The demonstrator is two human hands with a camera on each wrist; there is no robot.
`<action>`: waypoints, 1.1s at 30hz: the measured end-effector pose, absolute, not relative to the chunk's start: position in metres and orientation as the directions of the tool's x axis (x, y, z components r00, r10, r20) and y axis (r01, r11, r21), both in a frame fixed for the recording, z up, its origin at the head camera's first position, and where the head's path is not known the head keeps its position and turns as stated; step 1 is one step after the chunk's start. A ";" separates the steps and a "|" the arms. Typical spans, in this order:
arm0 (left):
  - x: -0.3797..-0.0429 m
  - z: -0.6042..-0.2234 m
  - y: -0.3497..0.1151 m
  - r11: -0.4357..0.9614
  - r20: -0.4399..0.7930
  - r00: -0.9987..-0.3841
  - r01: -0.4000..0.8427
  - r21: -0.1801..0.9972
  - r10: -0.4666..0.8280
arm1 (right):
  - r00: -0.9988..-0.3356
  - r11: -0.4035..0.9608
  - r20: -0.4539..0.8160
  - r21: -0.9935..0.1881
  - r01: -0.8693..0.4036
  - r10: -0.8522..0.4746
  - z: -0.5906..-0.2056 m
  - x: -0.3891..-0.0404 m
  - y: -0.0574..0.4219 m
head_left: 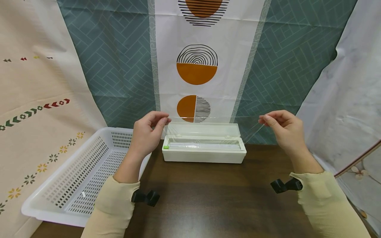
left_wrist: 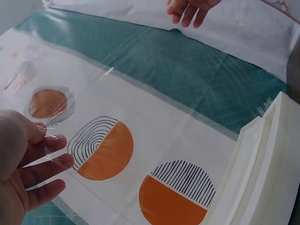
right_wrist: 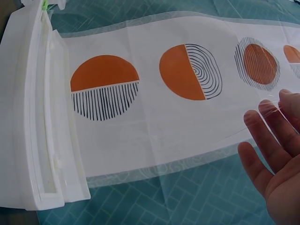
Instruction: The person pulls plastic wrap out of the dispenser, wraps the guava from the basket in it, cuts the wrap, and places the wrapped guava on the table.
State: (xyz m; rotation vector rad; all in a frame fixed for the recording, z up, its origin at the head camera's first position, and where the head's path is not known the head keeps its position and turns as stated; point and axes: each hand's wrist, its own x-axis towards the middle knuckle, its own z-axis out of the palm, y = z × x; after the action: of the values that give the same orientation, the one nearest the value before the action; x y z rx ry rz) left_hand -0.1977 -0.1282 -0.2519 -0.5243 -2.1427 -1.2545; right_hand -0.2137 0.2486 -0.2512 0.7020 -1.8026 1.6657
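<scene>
A clear sheet of plastic wrap [head_left: 208,118] stretches between both hands, above a white wrap dispenser box [head_left: 205,156] whose lid [head_left: 205,129] stands raised at the back. Inside the box lies the roll [head_left: 205,145], and a small green piece [head_left: 166,147] sits at its left front. My left hand [head_left: 148,134] pinches one corner of the film between thumb and forefinger, up and left of the box. On the right side, my right hand [head_left: 284,130] pinches the other corner the same way. In the left wrist view the film's edge crosses the left fingers [left_wrist: 56,160].
A white perforated plastic basket [head_left: 74,172] stands left of the box, partly behind the left forearm. The dark wooden table [head_left: 220,198] runs in front of the box. Patterned cloth [head_left: 119,59] hangs behind, and pale cloths drape both sides.
</scene>
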 end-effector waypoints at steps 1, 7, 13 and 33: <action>-0.197 -0.252 -0.128 0.477 0.668 -0.744 0.600 0.642 0.036 | -0.687 0.074 0.726 -0.685 -0.724 -0.001 -0.251 -0.213 0.249; -0.194 -0.250 -0.128 0.474 0.673 -0.739 0.605 0.640 0.032 | -0.666 0.046 0.745 -0.664 -0.746 -0.040 -0.251 -0.212 0.252; -0.192 -0.249 -0.128 0.484 0.659 -0.752 0.588 0.648 0.032 | -0.666 0.032 0.745 -0.666 -0.746 -0.035 -0.249 -0.209 0.252; -0.183 -0.265 -0.128 0.442 0.626 -0.779 0.571 0.691 0.027 | -0.700 0.174 0.713 -0.686 -0.706 -0.030 -0.263 -0.203 0.252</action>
State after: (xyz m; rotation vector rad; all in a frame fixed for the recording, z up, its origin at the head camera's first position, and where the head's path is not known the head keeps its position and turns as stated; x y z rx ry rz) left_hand -0.1829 -0.1275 -0.2649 -0.5002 -2.1589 -1.3280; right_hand -0.2030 0.2521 -0.2633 0.6922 -1.8969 1.5708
